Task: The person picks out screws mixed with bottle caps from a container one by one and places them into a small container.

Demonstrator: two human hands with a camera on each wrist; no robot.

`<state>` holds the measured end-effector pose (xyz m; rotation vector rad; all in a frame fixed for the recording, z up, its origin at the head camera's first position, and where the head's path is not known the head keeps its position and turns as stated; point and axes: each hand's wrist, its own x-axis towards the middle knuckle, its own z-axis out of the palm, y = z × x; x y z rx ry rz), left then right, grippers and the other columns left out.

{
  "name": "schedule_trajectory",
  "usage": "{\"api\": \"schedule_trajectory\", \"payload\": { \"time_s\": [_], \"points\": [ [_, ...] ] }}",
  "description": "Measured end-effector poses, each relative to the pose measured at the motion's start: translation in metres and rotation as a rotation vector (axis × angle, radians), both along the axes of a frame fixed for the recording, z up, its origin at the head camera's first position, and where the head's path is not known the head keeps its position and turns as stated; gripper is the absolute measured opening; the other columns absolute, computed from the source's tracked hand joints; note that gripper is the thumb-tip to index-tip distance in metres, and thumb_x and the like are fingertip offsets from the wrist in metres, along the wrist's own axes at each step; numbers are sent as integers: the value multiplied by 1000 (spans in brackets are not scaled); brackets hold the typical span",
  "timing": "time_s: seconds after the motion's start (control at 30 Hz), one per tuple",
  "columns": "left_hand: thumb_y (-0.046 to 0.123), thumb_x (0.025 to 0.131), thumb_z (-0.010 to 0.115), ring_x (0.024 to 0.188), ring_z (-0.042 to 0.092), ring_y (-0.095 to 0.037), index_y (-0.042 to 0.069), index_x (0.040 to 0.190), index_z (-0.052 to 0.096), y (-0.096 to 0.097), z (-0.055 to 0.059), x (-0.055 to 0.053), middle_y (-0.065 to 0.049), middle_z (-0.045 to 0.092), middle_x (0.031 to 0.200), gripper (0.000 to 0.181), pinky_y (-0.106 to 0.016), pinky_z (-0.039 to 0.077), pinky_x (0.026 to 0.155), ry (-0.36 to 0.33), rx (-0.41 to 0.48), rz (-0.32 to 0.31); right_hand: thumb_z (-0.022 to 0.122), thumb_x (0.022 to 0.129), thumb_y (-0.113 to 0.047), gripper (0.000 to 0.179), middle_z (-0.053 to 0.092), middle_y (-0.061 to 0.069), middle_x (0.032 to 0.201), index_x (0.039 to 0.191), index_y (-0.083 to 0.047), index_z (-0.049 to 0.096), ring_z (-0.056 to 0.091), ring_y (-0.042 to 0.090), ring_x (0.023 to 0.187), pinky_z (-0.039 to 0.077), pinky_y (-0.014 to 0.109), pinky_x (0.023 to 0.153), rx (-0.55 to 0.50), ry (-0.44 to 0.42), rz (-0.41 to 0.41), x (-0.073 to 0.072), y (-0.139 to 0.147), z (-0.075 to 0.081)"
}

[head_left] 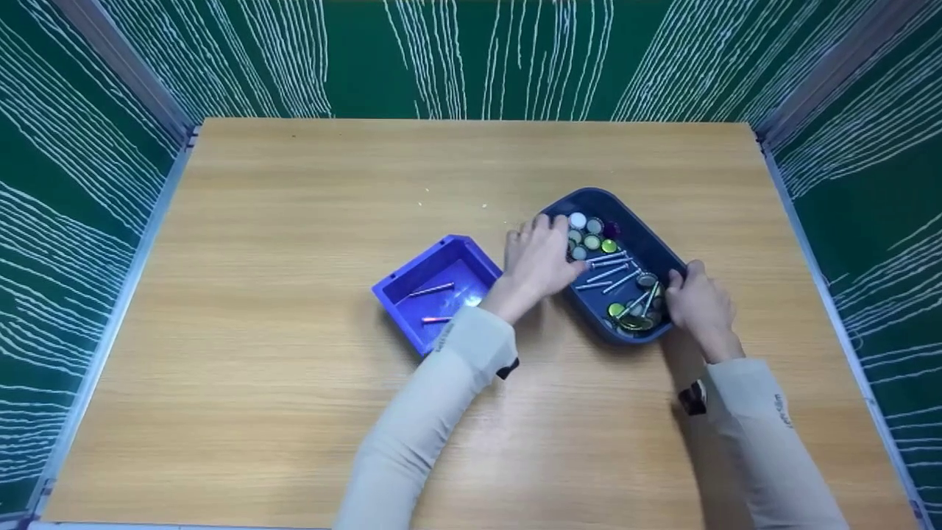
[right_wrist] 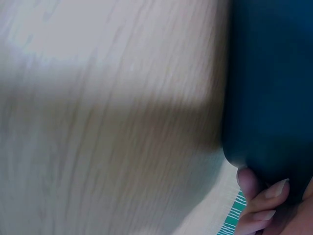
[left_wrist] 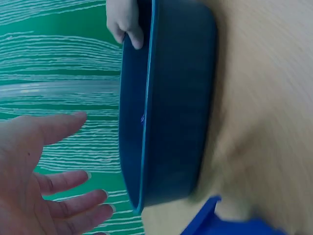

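A dark blue tray [head_left: 625, 221] with rounded corners sits right of the middle of the table. Inside it are long, thin silver nail-like pieces [head_left: 607, 272] and several small round pieces in white, green and dark purple. My right hand [head_left: 699, 302] grips the tray's right rim, thumb on the inner side and fingers [right_wrist: 276, 188] curled against the outer wall. Over the left rim hovers my left hand [head_left: 541, 254]; in the left wrist view its fingers [left_wrist: 73, 203] are spread and loosely bent, holding nothing. Below its wrist the sleeve overlaps a smaller bright blue bin [head_left: 401, 283].
Two thin pieces, one silver [head_left: 432, 290] and one reddish [head_left: 436, 319], lie in the blue bin. Tiny white specks [head_left: 484, 206] dot the wooden table [head_left: 243, 294] behind it. Green panels with white streaks [head_left: 353, 59] stand along the back and sides.
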<state>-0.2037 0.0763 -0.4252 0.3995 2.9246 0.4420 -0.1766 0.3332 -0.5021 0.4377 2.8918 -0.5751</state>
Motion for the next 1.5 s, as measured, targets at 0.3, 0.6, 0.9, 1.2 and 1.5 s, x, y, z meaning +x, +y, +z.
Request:
{"api": "schedule_trajectory", "payload": {
  "time_s": [0.3,0.6,0.9,1.2,1.5],
  "points": [
    [56,87,65,126,53,-26,16,142,48,25,-29,3,-9,53,141,71,-44,39,107,124,-136,-52,24,104,-43,53,55,41,114,121,4,42,54,58,105,42,60,77,4,-15,5,0,0,0],
    [65,86,58,127,52,-24,22,140,50,50,-53,14,-3,55,140,70,-49,29,114,137,-273,-111,24,104,-43,54,55,42,115,122,4,41,54,59,105,42,60,76,-3,-13,4,0,2,1],
    [56,93,53,135,47,-26,24,143,47,64,-60,22,-4,52,144,61,-53,19,121,37,-288,-131,21,103,-48,58,52,41,120,126,3,38,52,59,108,41,60,78,-21,-65,-8,-3,4,1],
    [49,99,42,139,42,-24,30,130,62,59,-64,21,-2,52,144,41,-52,13,122,-32,-288,-197,21,103,-48,58,51,43,121,125,3,37,51,60,109,42,60,79,-19,-67,-1,-4,3,0],
    [50,100,40,133,46,-20,27,125,65,60,-62,19,1,55,139,42,-48,16,120,-60,-322,-227,22,104,-46,56,53,42,119,123,3,39,53,59,108,42,60,78,-17,-52,1,-2,4,0]
  ]
}}
